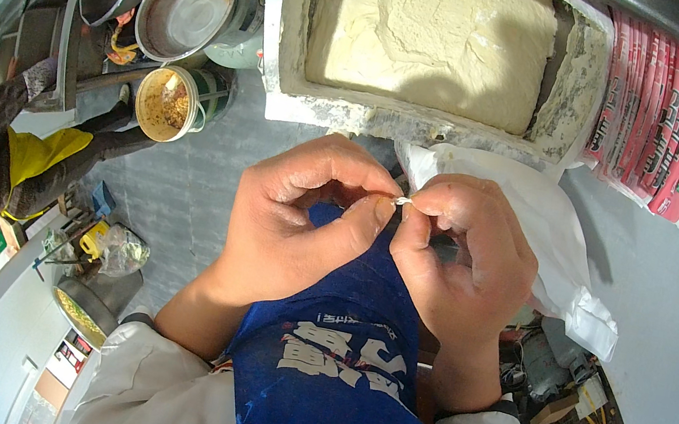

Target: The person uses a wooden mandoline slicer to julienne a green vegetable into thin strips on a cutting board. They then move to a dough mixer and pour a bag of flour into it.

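Observation:
Between thumb and forefinger, my left hand [307, 223] pinches one end of a small twisted white piece [403, 201], perhaps string or plastic. My right hand [468, 255] grips its other end in the same way. Only a short bit shows between the fingertips, which nearly meet. Whitish residue marks the fingers. Both hands are raised in front of a blue apron [352, 296] with white printing. Beyond them, a large slab of pale dough [439, 32] fills much of a flour-crusted metal trough [350, 115]. A white sack [534, 226] lies behind my right hand.
Red printed packages [649, 117] stand in a row right of the trough. At left are a steel basin [186, 8] and a bucket [164, 103] with food scraps inside. Another person [17, 148] bends near a sink. A gas cylinder [549, 358] stands at lower right.

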Motion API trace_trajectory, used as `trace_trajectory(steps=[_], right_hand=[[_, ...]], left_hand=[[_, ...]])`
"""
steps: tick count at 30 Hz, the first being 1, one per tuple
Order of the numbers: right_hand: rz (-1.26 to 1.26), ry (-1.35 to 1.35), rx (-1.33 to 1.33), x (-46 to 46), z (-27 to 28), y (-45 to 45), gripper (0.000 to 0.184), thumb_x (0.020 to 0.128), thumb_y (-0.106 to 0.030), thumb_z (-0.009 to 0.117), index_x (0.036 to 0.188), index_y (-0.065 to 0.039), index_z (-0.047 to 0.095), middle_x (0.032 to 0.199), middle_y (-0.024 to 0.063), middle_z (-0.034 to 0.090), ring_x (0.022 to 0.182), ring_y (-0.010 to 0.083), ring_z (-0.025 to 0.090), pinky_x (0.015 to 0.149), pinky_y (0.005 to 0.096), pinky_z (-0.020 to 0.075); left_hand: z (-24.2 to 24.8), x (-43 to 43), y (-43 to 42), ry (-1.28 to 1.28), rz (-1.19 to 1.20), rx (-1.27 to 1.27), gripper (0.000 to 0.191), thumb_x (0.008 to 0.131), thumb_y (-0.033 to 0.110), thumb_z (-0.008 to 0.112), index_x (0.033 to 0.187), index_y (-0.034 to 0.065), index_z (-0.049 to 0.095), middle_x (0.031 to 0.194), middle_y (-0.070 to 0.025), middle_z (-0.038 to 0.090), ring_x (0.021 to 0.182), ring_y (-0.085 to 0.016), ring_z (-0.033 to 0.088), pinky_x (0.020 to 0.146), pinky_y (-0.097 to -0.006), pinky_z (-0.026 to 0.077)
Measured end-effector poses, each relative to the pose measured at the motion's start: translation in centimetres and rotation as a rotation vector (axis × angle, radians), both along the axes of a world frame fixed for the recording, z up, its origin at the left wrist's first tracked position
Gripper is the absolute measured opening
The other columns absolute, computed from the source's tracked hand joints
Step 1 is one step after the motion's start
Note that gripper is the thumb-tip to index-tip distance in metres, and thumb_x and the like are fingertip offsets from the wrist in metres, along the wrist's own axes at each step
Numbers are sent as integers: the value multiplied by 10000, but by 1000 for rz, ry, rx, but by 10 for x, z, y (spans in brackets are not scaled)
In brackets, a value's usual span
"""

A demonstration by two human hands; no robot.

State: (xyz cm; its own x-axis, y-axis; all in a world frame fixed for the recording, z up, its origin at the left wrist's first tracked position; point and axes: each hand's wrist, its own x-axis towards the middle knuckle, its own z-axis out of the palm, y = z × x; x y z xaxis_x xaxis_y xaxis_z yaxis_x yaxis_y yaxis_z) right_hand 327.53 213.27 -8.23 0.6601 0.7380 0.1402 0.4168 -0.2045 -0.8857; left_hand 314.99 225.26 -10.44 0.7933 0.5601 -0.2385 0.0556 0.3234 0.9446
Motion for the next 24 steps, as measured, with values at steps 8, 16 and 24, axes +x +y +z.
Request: trace_trajectory(steps=[8,16,24], right_hand=[[-14,1,15,-2,-1,1,209,769,122,742,908,-22,681,889,95,725,726,133,665,624,237,511],[-9,-19,3,-4,-1,1,215,757,128,740,903,-17,678,886,105,730,742,153,683,638,253,530],[-8,24,21,-3,-1,1,219,761,136,737,909,-16,683,889,106,732,745,154,685,634,249,528]], left_hand=[[2,0,-3,41,18,-58,126,928,-65,713,1038,-17,751,1013,-72,719,910,-113,687,796,-255,553],[0,-1,-4,15,20,-103,104,935,-82,695,1010,-19,731,1008,-61,701,904,-108,669,793,-253,539],[-10,-7,0,-64,67,-170,84,967,-81,658,1000,-21,706,992,-65,680,872,-107,632,775,-256,510]])
